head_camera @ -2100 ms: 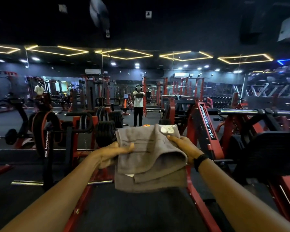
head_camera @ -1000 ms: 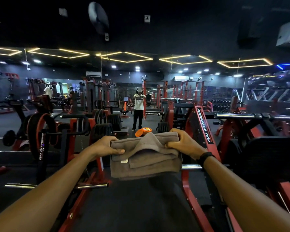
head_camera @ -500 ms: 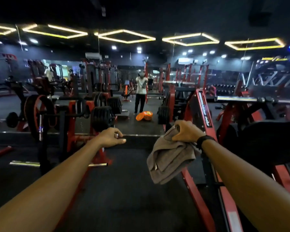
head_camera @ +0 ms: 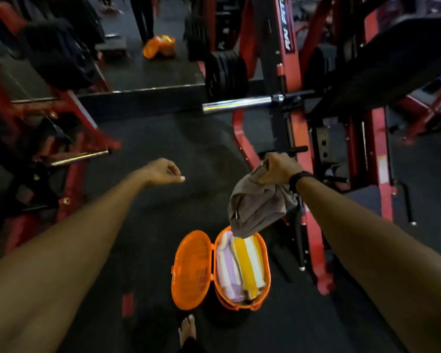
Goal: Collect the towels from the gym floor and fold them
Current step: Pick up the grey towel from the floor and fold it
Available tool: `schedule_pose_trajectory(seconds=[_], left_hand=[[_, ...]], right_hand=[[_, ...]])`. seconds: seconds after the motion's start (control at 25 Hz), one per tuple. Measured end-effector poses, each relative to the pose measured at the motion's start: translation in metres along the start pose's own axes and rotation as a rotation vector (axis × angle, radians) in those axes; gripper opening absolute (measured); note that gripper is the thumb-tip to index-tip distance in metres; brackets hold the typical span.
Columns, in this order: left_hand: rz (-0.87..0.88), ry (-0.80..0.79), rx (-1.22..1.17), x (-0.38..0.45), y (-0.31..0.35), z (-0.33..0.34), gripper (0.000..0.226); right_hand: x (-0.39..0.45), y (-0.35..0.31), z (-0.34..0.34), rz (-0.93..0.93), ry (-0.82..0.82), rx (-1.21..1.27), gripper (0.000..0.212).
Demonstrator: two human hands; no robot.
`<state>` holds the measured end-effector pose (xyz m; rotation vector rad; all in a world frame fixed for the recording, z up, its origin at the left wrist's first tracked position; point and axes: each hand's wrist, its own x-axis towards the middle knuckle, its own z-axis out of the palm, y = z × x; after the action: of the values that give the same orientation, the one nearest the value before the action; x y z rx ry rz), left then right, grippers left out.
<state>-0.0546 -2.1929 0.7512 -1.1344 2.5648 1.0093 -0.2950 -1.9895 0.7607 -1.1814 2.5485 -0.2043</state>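
Observation:
My right hand grips a folded grey towel, which hangs down just above an orange basket standing on the dark gym floor. The basket's lid is swung open to the left. Inside lie a folded yellow-and-white striped towel and a lilac-and-white one. My left hand is held out over the floor to the left, fingers loosely curled, holding nothing.
A red weight machine with a chrome bar and black plates stands right of the basket. More red equipment stands at left. A mirror ahead reflects the basket. My bare foot is near the basket.
I folded the grey towel with both hands, then my left hand let go. My view tilted down, and the towel in my right hand now hangs over the open basket.

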Motion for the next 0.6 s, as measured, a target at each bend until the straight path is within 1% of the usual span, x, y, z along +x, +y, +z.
schedule_pose_trajectory(seconds=[0.08, 0.2, 0.32, 0.44, 0.52, 0.56, 0.6], left_hand=[[0.004, -0.073, -0.002, 0.037, -0.011, 0.022, 0.029], [0.013, -0.184, 0.001, 0.094, -0.030, 0.066, 0.030], [0.011, -0.297, 0.027, 0.150, -0.050, 0.132, 0.027], [0.024, -0.383, 0.046, 0.204, -0.073, 0.202, 0.024], [0.032, -0.417, 0.059, 0.237, -0.087, 0.249, 0.021], [0.045, -0.422, 0.074, 0.256, -0.095, 0.274, 0.020], [0.068, -0.425, 0.093, 0.274, -0.103, 0.302, 0.020]], right_hand=[[0.017, 0.019, 0.039, 0.111, -0.010, 0.030, 0.044], [0.034, 0.046, 0.115, 0.272, -0.013, 0.076, 0.053], [0.046, 0.074, 0.207, 0.438, -0.041, 0.179, 0.050], [0.057, 0.102, 0.294, 0.575, 0.010, 0.444, 0.044], [0.061, 0.121, 0.358, 0.721, 0.057, 0.668, 0.037], [0.062, 0.133, 0.394, 0.806, 0.036, 0.778, 0.036], [0.061, 0.144, 0.429, 0.887, -0.039, 0.858, 0.036]])
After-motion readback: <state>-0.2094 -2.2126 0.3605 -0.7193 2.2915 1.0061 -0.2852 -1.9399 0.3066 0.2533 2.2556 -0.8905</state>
